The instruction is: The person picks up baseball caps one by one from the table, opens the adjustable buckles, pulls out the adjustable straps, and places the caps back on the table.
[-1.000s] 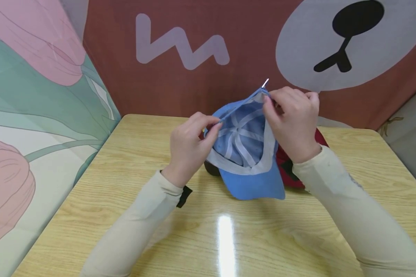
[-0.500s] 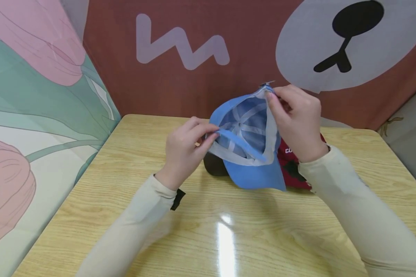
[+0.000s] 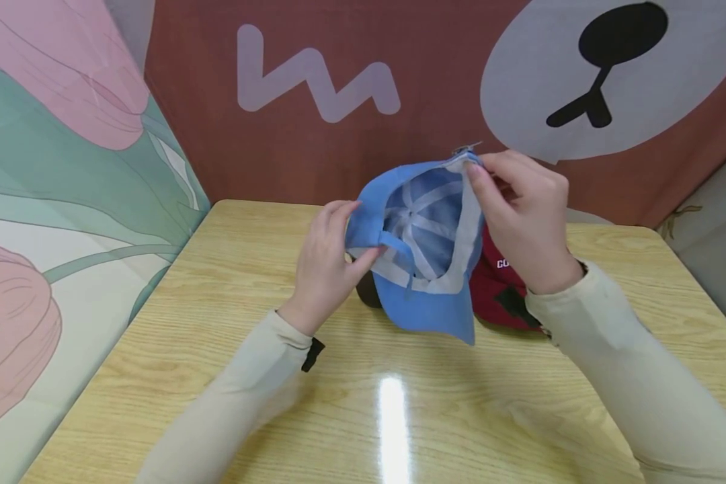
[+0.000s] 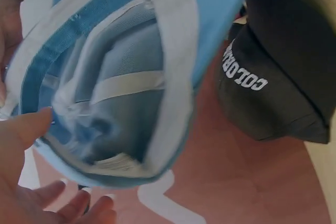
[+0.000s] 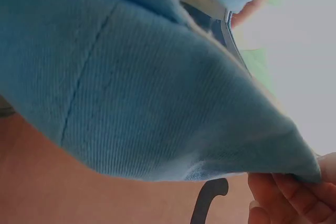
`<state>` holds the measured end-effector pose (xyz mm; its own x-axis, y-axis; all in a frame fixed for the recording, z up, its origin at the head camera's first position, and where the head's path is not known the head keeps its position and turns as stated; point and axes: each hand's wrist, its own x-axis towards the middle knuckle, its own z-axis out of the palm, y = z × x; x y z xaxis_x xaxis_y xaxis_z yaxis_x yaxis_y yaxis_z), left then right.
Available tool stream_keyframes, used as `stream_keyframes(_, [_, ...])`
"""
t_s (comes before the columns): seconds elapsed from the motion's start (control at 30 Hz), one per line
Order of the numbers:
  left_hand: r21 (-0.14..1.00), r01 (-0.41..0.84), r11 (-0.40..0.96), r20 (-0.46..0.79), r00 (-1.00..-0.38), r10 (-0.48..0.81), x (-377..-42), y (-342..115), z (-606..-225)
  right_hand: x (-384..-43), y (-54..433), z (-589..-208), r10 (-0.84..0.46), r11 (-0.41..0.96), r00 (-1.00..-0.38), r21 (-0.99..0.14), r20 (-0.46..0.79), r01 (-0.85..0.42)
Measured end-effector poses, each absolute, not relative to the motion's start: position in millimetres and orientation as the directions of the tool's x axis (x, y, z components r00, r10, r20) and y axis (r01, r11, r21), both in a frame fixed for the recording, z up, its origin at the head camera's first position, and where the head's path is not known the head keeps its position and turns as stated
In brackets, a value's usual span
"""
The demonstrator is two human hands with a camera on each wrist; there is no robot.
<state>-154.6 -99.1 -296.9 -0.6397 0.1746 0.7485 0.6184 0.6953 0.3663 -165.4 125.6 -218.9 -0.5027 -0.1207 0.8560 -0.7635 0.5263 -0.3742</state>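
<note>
A light blue baseball cap (image 3: pixel 426 309) is held above the table, its inside with pale seam tape facing me and its brim pointing down. My left hand (image 3: pixel 322 265) grips the cap's left edge, thumb on the inside and fingers behind the cloth. Beside that thumb, a loose blue strap (image 3: pixel 397 243) hangs across the opening. My right hand (image 3: pixel 525 215) pinches the upper right corner of the back edge, right by a metal buckle (image 3: pixel 464 149). In the left wrist view the left thumb lies at the rim while the other fingers spread below the cap (image 4: pixel 181 87).
Behind the blue cap, a black cap (image 4: pixel 273 77) with white lettering and a dark red cap (image 3: pixel 497 309) rest on the wooden table (image 3: pixel 266 417). A brown printed backdrop (image 3: pixel 314 154) stands at the table's far edge.
The strap went from stretched tight toward the buckle to hanging loose across the opening. My left hand has moved from pinching the strap to gripping the cap's edge; the right hand stays at its corner.
</note>
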Motion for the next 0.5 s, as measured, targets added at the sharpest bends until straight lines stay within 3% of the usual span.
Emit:
stream_keyframes(0.17, [0.563, 0.496, 0.661, 0.576, -0.809, 0.116, -157.6, -102.0, -303.4, -160.1, 123.1, -216.8, -0.058, 0.481, -0.522, -0.434, 0.851, -0.762])
stream_keyframes(0.27, [0.694, 0.407, 0.594, 0.438, -0.893, 0.1, -159.5, -105.6, -307.4, -159.3, 125.6, -216.2, -0.087, 0.479, -0.503, -0.407, 0.86, -0.778])
stream_keyframes(0.5, [0.876, 0.318, 0.362, 0.276, -0.947, 0.164, -164.3, -111.8, -322.3, -156.6, 126.3, -218.3, -0.072, 0.431, -0.521, -0.444, 0.851, -0.785])
